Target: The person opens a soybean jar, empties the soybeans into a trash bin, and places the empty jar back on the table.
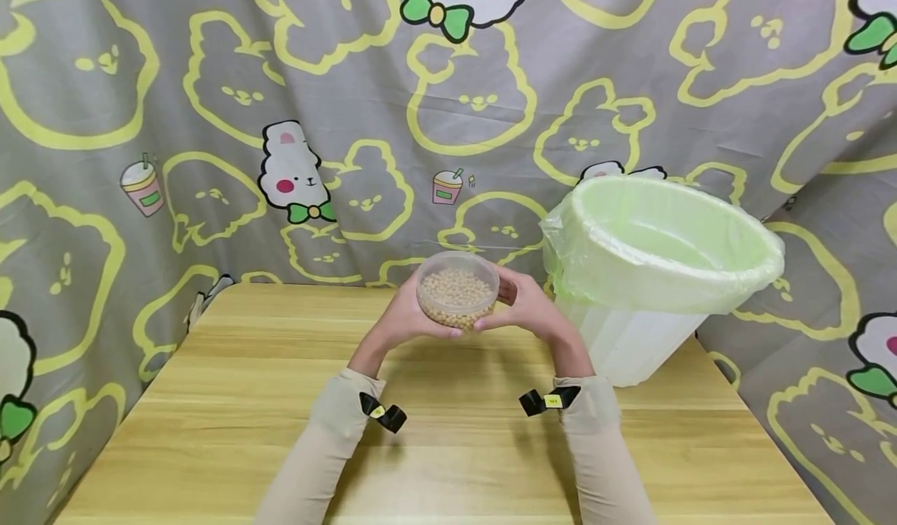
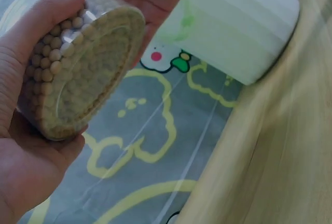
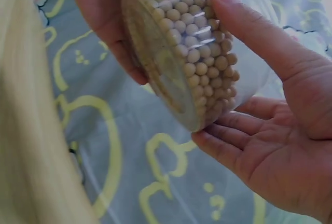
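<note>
- Item in hand: a clear plastic container (image 1: 458,289) holding pale round beans (image 1: 455,291). It is held above the far half of the tabletop (image 1: 448,439), clear of the surface, and no lid can be made out on it.
- Left hand (image 1: 406,318): fingers and thumb curled round the left wall and base of the container. The left wrist view shows the palm cupping the side while the base faces the camera.
- Right hand (image 1: 522,307): thumb laid along the right wall, fingers spread under the lower edge, as the right wrist view shows. Both hands are clamped on the same container.
- Handling judgement: the wall looks thin and smooth, so it is likely to flex under a hard squeeze and may slip. The bean fill looks moderately heavy for a container of this kind. The beans are loose and will shift or spill if the mouth tips down. Support at the base plus opposing pressure on the side wall appears the safest hold.
- Nearby: a white bin (image 1: 641,338) lined with a pale green bag (image 1: 666,244) stands just right of the hands, at the tabletop's far right edge.
- Surface: light wood-grain tabletop, flat and smooth.
- Room: a grey curtain (image 1: 210,120) printed with yellow outlines and cartoon figures hangs behind and to both sides.
</note>
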Motion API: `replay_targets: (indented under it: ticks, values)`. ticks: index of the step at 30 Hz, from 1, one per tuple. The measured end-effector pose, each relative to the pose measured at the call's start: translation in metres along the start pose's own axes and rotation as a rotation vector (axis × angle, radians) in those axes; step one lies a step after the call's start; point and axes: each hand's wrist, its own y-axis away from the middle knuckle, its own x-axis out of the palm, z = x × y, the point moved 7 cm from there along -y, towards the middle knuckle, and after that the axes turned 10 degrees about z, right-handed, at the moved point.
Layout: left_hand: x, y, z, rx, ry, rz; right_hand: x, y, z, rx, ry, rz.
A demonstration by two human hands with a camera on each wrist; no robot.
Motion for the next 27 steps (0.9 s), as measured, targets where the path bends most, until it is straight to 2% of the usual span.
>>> replay_targets:
  ticks: [4,11,14,18,27]
  values:
    - [0.000,0.003,-0.005,0.000,-0.072,-0.066,0.002,0.001,0.015,-0.020,0.046,-0.029]
    - [-0.001,0.009,-0.011,-0.049,-0.236,-0.173,0.012,-0.001,0.025,0.074,0.219,-0.240]
    - [0.000,0.010,-0.013,-0.058,-0.254,-0.187,0.015,-0.003,0.026,0.097,0.265,-0.295]
    - [-0.001,0.011,-0.013,-0.078,-0.268,-0.190,0.017,-0.004,0.027,0.090,0.261,-0.334]
    - [0.000,0.009,-0.011,-0.091,-0.279,-0.178,0.016,-0.002,0.026,0.051,0.293,-0.333]
